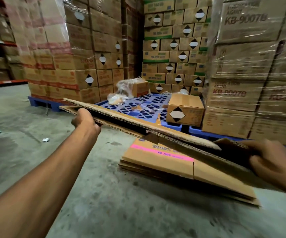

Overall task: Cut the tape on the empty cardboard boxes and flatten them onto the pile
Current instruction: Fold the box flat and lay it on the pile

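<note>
A person is holding a flattened cardboard box in the air, edge-on to the camera, slanting from far left down to near right. The left hand is gripping its far-left end with fingers wrapped around the lower layer, and the right hand is clamping its near-right end, fingers curled over the edge. The box is hanging just above a pile of flattened boxes that is lying on the concrete floor; the top sheet is showing a pink stripe. Beyond, a blue pallet is carrying a small sealed carton, another carton and crumpled plastic wrap. Tall shrink-wrapped stacks of cartons are standing behind and to the right.
</note>
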### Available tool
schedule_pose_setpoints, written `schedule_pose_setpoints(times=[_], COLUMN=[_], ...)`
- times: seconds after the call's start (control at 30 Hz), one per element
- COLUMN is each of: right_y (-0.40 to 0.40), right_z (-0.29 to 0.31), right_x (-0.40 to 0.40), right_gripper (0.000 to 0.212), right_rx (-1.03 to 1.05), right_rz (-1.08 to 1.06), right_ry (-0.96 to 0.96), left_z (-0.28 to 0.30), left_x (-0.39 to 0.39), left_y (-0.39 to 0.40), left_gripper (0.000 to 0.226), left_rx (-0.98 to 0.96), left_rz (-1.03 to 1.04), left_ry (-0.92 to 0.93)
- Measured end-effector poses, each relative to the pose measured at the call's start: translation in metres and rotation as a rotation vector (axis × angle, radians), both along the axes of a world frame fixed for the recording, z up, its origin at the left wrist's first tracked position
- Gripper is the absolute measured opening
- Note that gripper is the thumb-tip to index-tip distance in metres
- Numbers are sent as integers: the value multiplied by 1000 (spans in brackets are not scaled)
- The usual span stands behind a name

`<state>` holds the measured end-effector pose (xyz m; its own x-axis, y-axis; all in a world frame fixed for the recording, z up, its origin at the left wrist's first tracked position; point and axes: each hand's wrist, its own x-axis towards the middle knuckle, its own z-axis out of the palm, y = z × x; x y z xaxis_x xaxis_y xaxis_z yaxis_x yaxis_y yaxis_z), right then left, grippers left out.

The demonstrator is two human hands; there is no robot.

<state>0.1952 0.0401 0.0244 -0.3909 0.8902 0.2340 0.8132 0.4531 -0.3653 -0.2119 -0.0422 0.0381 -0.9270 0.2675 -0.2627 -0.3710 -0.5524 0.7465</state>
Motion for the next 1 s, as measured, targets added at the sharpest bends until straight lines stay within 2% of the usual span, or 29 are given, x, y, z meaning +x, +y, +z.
schedule_pose_setpoints(times=[0.1,0.23,0.3,0.4,0.47,0.53,0.6,0.67,0.73,0.77,0.8,0.83,0.9,0.93,1.0], right_y=[4,6,1,-9,-10,-12,-25,-47,-73,-85,-94,-98,-93,-89,-77], right_z=[-23,-114,-164,-219,-244,-259,-270,-282,-293,-298,-299,-294,-292,-292,-294], right_x=[-1,16,27,34,40,43,43,45,42,36,28,18,2,-1,-2], right_gripper=[61,68,69,66,61,55,41,29,27,33,44,54,62,77,111], right_rx=[141,65,-15,-204,-223,-132,15,146,180,109,-54,-316,-978,-1204,-1323], right_rz=[-22,128,176,214,202,212,211,206,231,202,131,16,-337,-435,-404], right_ry=[-149,-246,-285,-329,-307,-335,-376,-196,-21,25,83,183,553,715,1068], left_z=[-35,-130,-187,-269,-312,-337,-347,-335,-303,-288,-273,-259,-240,-234,-223], left_x=[22,63,81,85,92,99,103,104,106,105,106,108,109,108,106], left_y=[1,-7,-12,-24,-32,-35,-31,-19,-8,-5,-2,1,4,6,10], left_gripper=[37,66,72,63,54,40,41,46,45,43,40,35,19,14,17], left_rx=[77,78,-18,-170,-274,-352,-384,-406,-408,-408,-409,-394,-383,-377,-343], left_rz=[-119,-273,-383,-529,-576,-575,-552,-508,-495,-490,-493,-505,-525,-538,-545], left_ry=[-48,-127,-158,-278,-345,-387,-376,-372,-348,-328,-311,-292,-244,-239,-226])
